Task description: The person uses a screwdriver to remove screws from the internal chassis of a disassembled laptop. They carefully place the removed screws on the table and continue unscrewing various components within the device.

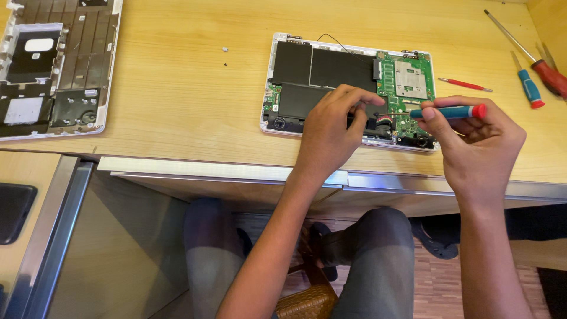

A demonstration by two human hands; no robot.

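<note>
I am pinching a blue-handled screwdriver with a red cap point(452, 111) in my right hand point(475, 142), fingers closed round its handle, and its thin shaft is reaching left onto the near edge of the green circuit board point(407, 88) inside the opened laptop base point(348, 88), which is lying on the wooden worktop point(189, 100) near its front edge. My left hand point(328, 133) is resting on the base with curled fingers pressing down beside the red and black wires point(384, 120); whether it is pinching anything I cannot tell. The risk I am judging is a slip: the tip is sitting just beside those wires and small board parts, so a skid could be scratching the board or nicking a wire. Any loosened screw could be rolling off the near edge. Two tiny bits point(225, 56) are lying loose to the left, easy to lose. Spare screwdrivers point(528, 82) are lying far right, and a detached cover point(56, 65) far left.
</note>
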